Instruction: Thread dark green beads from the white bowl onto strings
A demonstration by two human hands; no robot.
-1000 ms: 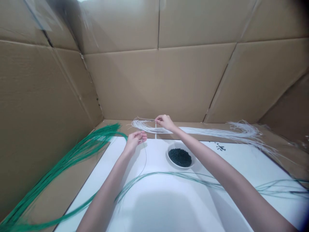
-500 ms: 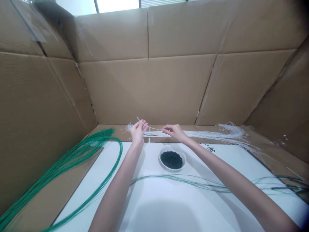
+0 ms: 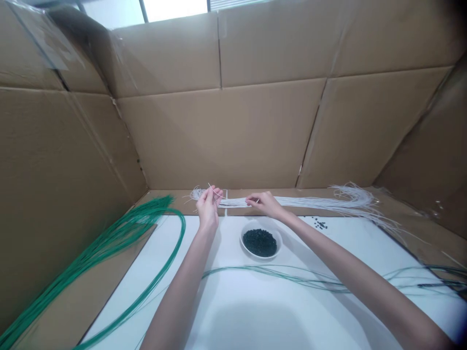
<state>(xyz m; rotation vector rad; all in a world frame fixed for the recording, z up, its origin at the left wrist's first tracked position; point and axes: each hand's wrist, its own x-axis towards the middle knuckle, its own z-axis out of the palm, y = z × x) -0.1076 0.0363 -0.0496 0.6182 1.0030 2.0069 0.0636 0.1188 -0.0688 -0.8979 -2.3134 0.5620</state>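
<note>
My left hand is closed with its thumb against the fingers, palm partly turned up. A thin white wire is pinched in it, one tip poking up past the fingers. My right hand is held to the right of it in a pinch at the same white wire; the stretch between the hands is hard to make out against the white bundle. Beyond both hands lies this long bundle of white wires. Nearer to me, below the right hand, stands a white bowl of small black pieces.
A thick bundle of green wires runs along the left, with a loop bending onto the white board. Thin green strands cross the board under my forearms. Several loose black pieces lie at right. Cardboard walls enclose the space.
The white wire's raised tip now sticks out less above my left hand, and its stretch between the hands shows less clearly. Both hands have hardly moved; the view has shifted slightly.
</note>
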